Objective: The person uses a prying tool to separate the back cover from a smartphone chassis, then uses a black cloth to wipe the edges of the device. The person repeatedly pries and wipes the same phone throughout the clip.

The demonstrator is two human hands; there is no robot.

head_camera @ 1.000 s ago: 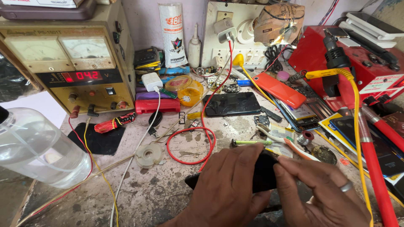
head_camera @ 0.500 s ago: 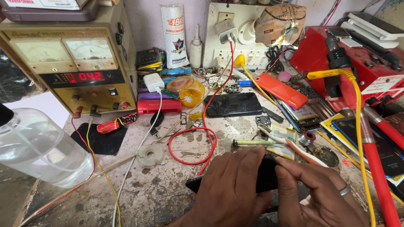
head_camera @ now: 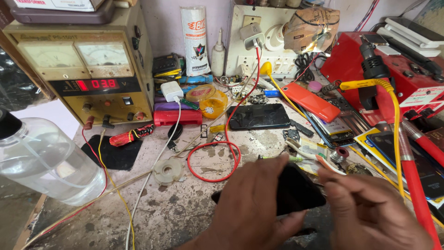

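Repair desk point(head_camera: 185, 217), worn and stained, viewed from above the worker. Item in hand: one black phone point(head_camera: 296, 190), flat dark slab, held low at the near edge of the desk, tilted, its left end showing past the left hand point(head_camera: 252, 208). Left hand: lies over the phone's near side, fingers curled around it, gripping. Right hand point(head_camera: 370, 208): just beside the phone's right end, blurred; fingers bent toward the phone, but whether they press on it or hover, cannot tell. Beyond the hands: a loop of red wire point(head_camera: 215, 162) on the desk, running up to a white socket board point(head_camera: 259, 41) at the wall. A second dark phone point(head_camera: 258, 115) lies face up behind the loop, well apart from the hands. An orange-red phone cover point(head_camera: 311, 102) rests to its right, tilted across other parts. Far left: a tan power supply point(head_camera: 83, 69) with two dial meters and a red lit readout. Near left: a clear plastic bottle point(head_camera: 41, 162), lying at the desk's edge. Between bottle and wire loop: a small white tape roll point(head_camera: 167, 170) and a black mat point(head_camera: 113, 155). Right side: a red station case point(head_camera: 393, 69), a yellow cable point(head_camera: 393, 115) draped from it, a red hose point(head_camera: 416, 190) running toward the near edge.
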